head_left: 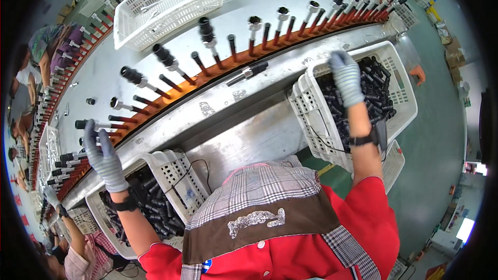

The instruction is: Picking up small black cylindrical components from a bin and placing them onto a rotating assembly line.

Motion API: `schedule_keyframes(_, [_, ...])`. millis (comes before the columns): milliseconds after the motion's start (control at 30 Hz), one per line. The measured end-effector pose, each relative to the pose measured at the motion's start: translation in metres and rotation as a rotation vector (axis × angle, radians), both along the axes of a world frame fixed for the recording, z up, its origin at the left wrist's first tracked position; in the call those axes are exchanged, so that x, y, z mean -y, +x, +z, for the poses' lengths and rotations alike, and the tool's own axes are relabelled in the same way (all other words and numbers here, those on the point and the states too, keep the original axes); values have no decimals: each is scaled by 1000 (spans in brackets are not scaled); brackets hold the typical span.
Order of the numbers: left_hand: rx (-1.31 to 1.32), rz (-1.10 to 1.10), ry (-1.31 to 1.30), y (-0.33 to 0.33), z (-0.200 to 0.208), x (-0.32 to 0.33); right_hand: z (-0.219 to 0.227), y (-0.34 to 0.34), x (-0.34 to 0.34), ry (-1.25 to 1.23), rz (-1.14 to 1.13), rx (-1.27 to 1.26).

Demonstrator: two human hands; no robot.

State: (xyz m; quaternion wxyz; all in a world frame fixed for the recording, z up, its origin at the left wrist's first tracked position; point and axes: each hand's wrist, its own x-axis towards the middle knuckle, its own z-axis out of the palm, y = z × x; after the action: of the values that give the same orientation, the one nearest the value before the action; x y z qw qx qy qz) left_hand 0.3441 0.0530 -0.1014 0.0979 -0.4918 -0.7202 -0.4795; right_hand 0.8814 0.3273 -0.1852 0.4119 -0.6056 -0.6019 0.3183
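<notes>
My left hand (106, 161), in a grey-white striped glove, reaches up to the row of pegs with its fingers apart. Its fingertips are at a metal fitting with a black cap (81, 124) on a peg; whether they touch it is unclear. On the right, my gloved right hand (346, 78) is over the left side of a white basket (405, 80) of black plastic caps (371, 91). Its fingers point away and look loosely stretched, with no held thing showing. Another capped metal fitting (246, 73) lies flat on the metal ledge near the middle.
A curved rail of red-brown pegs (232, 46) runs across, some bearing metal fittings. Beyond it stands a white basket (174, 8) with a few metal pieces. Another basket of black caps (148, 205) sits at lower left. Co-workers' arms (77, 231) show at the left.
</notes>
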Motion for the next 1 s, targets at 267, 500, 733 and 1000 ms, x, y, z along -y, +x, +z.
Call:
schedule_keyframes(267, [-53, -262, -128, 103, 1, -41, -147, 104, 6, -498, 12, 1035])
schedule_keyframes(500, [-52, -452, -188, 170, 18, -64, -63, 123, 15, -272, 15, 293])
schedule_keyframes(733, [763, -919, -319, 253, -37, -91, 86, -93, 123, 109, 993, 377])
schedule_keyframes(1000, [1311, -744, -34, 228, -46, -70, 27, -205, 135, 154, 499, -677])
